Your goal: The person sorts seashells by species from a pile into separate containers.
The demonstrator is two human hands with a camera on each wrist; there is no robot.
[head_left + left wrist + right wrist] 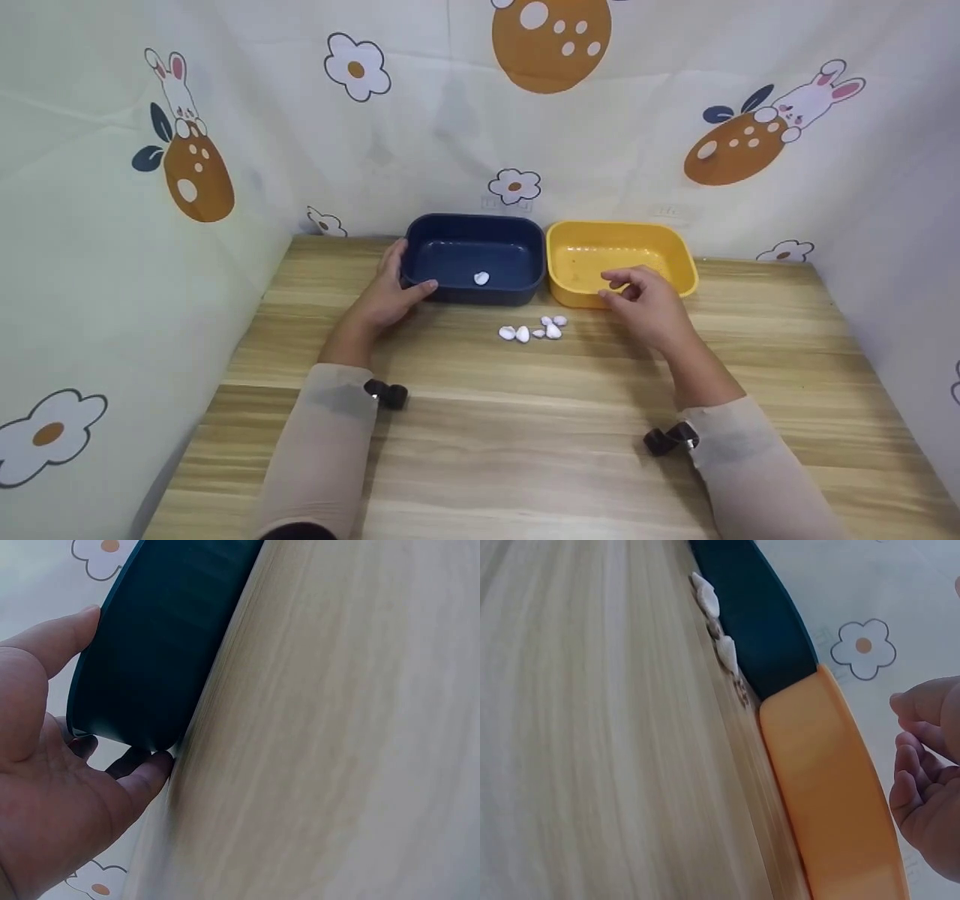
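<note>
We see two rectangular, round-cornered plastic bins side by side at the back of a striped, pale wooden tabletop [480,457]: a dark blue bin [472,295] on the left and, just beside it, a yellow bin [581,299]. The person's left hand [384,294] grips the left end of the dark blue bin, its thumb lying at the front rim and its fingers wrapped round the end wall; in the left wrist view we find fingertips near the bin's lower edge. The right hand [646,304] hangs over the front rim of the yellow bin, fingers loosely curled, with a gap between thumb and forefinger, and we see nothing held there. One small white shell-like piece [481,278] lies on the floor of the dark blue bin, towards its front. On the tabletop, before the place where the bins meet, we count six more small white pieces [523,334], clustered close together; the right wrist view shows us brown markings on some. Behind stands a pale cloth backdrop [442,97] printed with flowers and rabbits on orange-brown fruit.
</note>
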